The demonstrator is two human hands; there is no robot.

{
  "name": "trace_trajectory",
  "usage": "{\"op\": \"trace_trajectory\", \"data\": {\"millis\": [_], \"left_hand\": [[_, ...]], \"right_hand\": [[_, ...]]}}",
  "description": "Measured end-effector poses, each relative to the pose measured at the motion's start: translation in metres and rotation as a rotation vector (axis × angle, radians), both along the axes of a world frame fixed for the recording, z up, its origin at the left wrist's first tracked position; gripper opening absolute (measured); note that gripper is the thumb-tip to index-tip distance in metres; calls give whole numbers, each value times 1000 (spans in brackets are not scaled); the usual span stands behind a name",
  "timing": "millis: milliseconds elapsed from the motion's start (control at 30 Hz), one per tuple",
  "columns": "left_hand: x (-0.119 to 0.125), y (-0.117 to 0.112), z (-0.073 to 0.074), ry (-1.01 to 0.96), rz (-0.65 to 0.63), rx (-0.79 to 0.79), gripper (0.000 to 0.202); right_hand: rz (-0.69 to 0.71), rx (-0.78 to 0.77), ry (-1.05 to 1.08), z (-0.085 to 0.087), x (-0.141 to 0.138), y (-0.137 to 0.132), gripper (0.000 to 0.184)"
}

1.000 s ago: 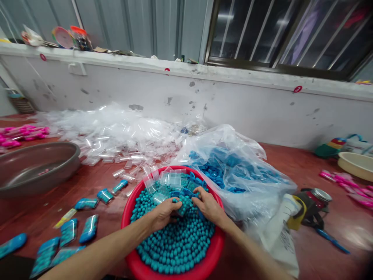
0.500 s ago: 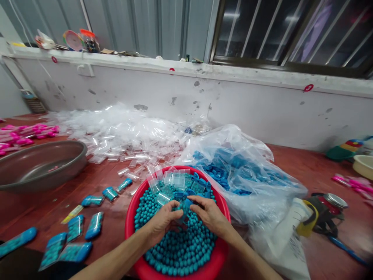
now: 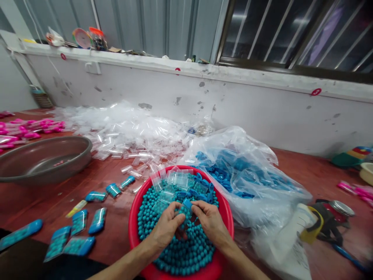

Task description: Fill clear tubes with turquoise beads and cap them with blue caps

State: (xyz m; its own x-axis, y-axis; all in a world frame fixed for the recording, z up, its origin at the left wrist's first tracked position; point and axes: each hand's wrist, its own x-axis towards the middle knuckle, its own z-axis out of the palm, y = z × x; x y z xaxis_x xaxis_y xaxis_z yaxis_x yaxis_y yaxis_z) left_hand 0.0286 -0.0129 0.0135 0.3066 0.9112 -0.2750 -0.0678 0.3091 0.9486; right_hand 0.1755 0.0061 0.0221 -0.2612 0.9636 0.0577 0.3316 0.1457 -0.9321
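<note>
Over a red basin (image 3: 134, 217) of turquoise beads (image 3: 186, 258), both my hands are closed around one small container. My left hand (image 3: 166, 222) grips its clear plastic case (image 3: 186, 212), which looks to have beads inside; the fingers partly cover it. My right hand (image 3: 208, 217) pinches the blue cap (image 3: 187, 203) at the case's upper end. Whether the cap is fully seated, I cannot tell. Just beyond my fingers, empty clear cases (image 3: 178, 179) and loose blue caps (image 3: 204, 190) lie on the beads.
Capped bead-filled cases (image 3: 97, 221) lie to the left, near a grey bowl (image 3: 87, 149). A heap of clear cases (image 3: 125, 128) spreads along the wall. At right are a plastic bag (image 3: 247, 171) of blue caps and a red-and-silver object with a strap (image 3: 339, 210).
The case and cap have tilted and come into clearer view between my hands. My right fingers have drawn slightly lower beside the cap. The whole view has shifted a little.
</note>
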Motion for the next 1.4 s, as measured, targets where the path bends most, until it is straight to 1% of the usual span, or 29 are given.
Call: {"op": "trace_trajectory", "data": {"millis": [133, 200, 267, 367, 500, 567, 633, 700, 767, 833, 900, 933, 967, 1067, 1133, 1200, 1233, 1300, 1367, 1400], "left_hand": [[0, -5, 0, -80, 85, -61, 62], [-1, -7, 0, -92, 94, -71, 72], [-2, -9, 0, -86, 80, -69, 76], [-1, -10, 1, -64, 68, -79, 73], [-2, -10, 3, -47, 74, -60, 66], [-4, -10, 4, -59, 39, -51, 68], [-6, -9, 2, -74, -3, -62, 72], [-6, -8, -1, -47, -17, -71, 70], [-4, -7, -6, 29, 17, -37, 59], [-2, -6, -8, 99, 87, 14, 49], [-1, -4, -7, 107, 143, 25, 44], [-2, -4, -5, 85, 142, 8, 45], [-3, -3, -2, 53, 123, -14, 46], [-9, -2, 5, -39, 14, -47, 54], [-13, -2, 7, -38, -30, -23, 54], [-14, -3, 5, 13, -46, 24, 48], [-14, -4, 4, 51, -45, 48, 44], [-12, -5, 0, 115, -30, 89, 42], [-10, -6, -2, 139, -1, 109, 45], [-9, -7, -2, 139, 20, 113, 48]], "right_hand": [[68, 203, -182, 10, 0, -9, 27], [121, 249, -232, 15, 3, -10, 28], [186, 232, -238, 19, 6, -8, 28], [287, 182, -206, 21, 10, -3, 28], [350, 189, -192, 23, 15, -1, 29], [368, 121, -168, 22, 18, -1, 30], [368, 52, -139, 18, 19, -1, 31], [364, 58, -147, 13, 19, -2, 32], [371, 138, -217, 7, 16, -2, 32], [355, 234, -295, 2, 13, -2, 31], [314, 272, -297, 0, 12, -2, 26], [305, 244, -252, 1, 12, -2, 22], [310, 178, -179, 2, 13, 0, 22], [308, -120, 95, 8, 17, 8, 30], [231, -277, 257, 10, 15, 14, 38], [126, -347, 350, 9, 11, 18, 50], [88, -347, 362, 8, 8, 19, 54], [69, -274, 299, 5, 3, 15, 51], [124, -144, 143, 4, 0, 6, 45], [165, -90, 47, 3, -2, 1, 46]]}}
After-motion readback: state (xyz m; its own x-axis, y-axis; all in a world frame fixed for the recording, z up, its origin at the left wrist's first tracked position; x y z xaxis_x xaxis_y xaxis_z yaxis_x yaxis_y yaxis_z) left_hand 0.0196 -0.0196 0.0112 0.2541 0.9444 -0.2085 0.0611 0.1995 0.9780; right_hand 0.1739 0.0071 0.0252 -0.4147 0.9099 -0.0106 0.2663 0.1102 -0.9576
